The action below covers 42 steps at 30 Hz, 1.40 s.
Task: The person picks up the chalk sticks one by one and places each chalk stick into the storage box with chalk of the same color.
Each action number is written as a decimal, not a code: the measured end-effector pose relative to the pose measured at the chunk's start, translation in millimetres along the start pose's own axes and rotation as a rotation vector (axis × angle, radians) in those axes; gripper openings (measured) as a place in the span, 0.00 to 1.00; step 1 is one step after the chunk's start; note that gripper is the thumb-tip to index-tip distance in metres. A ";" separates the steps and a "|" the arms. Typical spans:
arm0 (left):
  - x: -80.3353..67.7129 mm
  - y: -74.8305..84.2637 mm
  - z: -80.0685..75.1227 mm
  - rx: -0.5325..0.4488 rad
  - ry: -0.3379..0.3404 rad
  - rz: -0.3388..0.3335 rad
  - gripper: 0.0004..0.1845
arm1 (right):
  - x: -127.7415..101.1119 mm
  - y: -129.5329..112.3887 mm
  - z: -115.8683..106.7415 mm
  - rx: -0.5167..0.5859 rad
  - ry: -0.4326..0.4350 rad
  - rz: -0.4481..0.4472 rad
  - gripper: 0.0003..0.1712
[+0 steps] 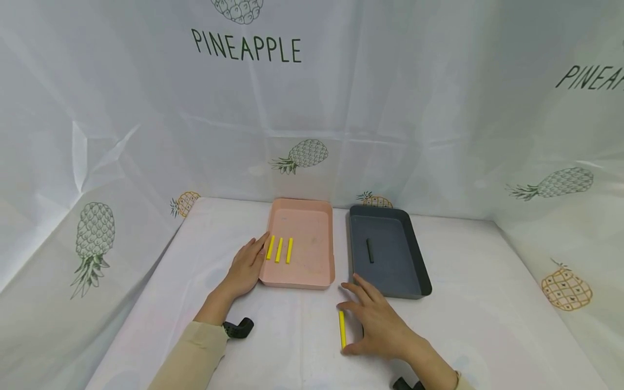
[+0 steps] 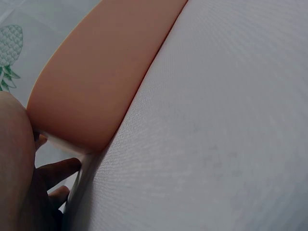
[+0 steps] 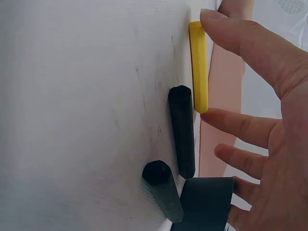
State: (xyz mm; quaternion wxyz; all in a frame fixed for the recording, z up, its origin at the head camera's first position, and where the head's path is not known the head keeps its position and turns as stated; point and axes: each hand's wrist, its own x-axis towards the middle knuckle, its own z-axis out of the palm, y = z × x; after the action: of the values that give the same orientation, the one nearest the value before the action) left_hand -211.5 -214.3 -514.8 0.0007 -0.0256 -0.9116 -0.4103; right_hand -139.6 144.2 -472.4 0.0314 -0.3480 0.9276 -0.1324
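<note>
My right hand pinches a slim yellow stick end to end, thumb at the near end and index finger at the far one. In the right wrist view, two black sticks, one upper and one lower, lie on the cloth beside it; my hand mostly hides them from the head camera. My left hand rests along the left wall of a pink tray, fingers extended. Inside that tray, three yellow sticks lie in a row toward the left.
To the right of the pink tray stands a dark grey tray holding one black stick. A narrow gap separates the trays. White cloth covers the table, and a pineapple-print sheet hangs behind and at both sides.
</note>
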 end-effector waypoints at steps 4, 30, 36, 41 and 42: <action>0.0 0.8 0.1 -0.003 -0.005 -0.007 0.28 | -0.9 -0.3 0.4 0.008 -0.002 0.006 0.44; 0.0 0.4 3.8 0.019 -0.008 -0.017 0.28 | -3.5 -1.6 -0.5 0.019 0.040 0.005 0.39; -0.6 -0.8 3.3 0.007 0.002 -0.012 0.28 | -1.7 -0.1 -1.9 0.010 0.061 -0.005 0.40; -0.7 -2.3 3.7 0.002 0.005 -0.011 0.28 | 1.6 -0.5 -5.3 0.049 0.049 0.007 0.41; -0.7 -2.5 3.8 0.002 0.005 -0.012 0.28 | 2.4 -0.7 -6.1 0.059 0.045 0.011 0.41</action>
State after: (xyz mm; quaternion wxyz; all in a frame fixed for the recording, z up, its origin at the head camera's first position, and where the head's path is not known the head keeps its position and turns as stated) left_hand -210.8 -213.2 -519.2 0.0006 -0.0192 -0.9122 -0.4092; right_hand -141.9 143.5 -466.3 0.0215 -0.3389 0.9256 -0.1674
